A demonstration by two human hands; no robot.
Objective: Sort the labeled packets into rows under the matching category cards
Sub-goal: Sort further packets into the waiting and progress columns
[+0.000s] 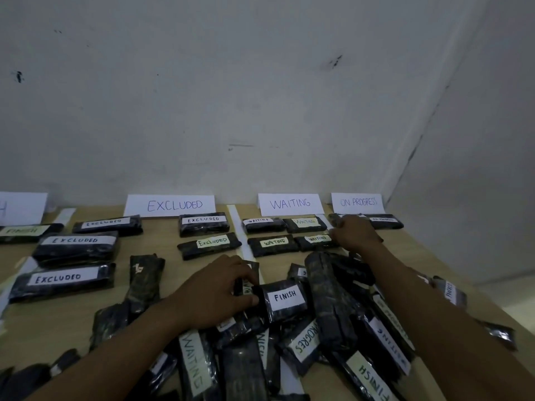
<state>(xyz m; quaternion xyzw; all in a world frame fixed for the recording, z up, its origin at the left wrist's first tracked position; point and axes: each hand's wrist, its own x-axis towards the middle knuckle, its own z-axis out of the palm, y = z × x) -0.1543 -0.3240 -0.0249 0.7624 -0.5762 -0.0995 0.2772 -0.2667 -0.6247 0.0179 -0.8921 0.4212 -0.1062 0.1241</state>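
Scanning from the left, I see one FINISH packet (26,231) under the cut-off card (21,208); five packets lie below the EXCLUDED card (170,205); four sit under the WAITING card (291,204). My left hand (214,290) has its fingers curled on a half-hidden packet (246,286) in the unsorted pile (327,299) on the desk (156,241); my right hand (354,233) clamps a row packet (335,219) below the ON PROGRESS card (358,202). Roughly half remains unsorted, I judge.
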